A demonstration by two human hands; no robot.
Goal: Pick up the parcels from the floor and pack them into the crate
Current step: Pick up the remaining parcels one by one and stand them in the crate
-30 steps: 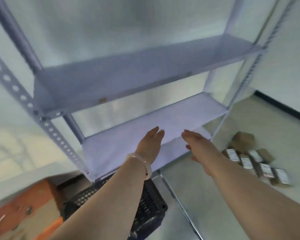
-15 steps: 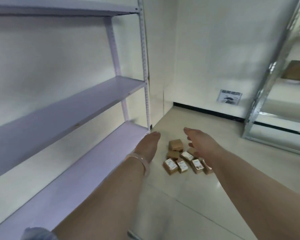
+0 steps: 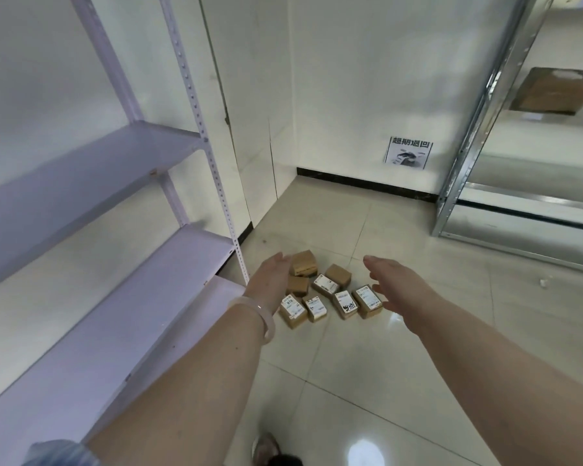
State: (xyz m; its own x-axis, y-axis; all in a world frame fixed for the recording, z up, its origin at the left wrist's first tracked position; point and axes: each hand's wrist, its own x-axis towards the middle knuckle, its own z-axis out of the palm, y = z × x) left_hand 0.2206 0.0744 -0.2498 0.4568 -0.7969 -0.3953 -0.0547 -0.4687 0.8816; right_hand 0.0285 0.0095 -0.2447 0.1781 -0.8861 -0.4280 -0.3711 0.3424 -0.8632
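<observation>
Several small brown cardboard parcels [image 3: 330, 290] lie in a cluster on the tiled floor ahead, some with white labels facing up. My left hand [image 3: 271, 279], with a pale bangle on the wrist, is stretched out with straight fingers above the cluster's left side and holds nothing. My right hand [image 3: 398, 284] is stretched out flat over the right side, also holding nothing. Both hands are above the parcels, apart from them. The crate is out of view.
A lilac metal shelf rack [image 3: 122, 264] runs along the left wall. A grey steel rack [image 3: 485, 136] stands at the right, with a brown box [image 3: 552, 90] on a shelf. A printed notice [image 3: 408, 152] hangs on the far wall. A foot [image 3: 266, 449] shows at the bottom.
The view has swung right, away from the lilac rack and the black crate, toward the parcels on the floor. Both hands stay outstretched and now frame the cluster, which looks closer.
</observation>
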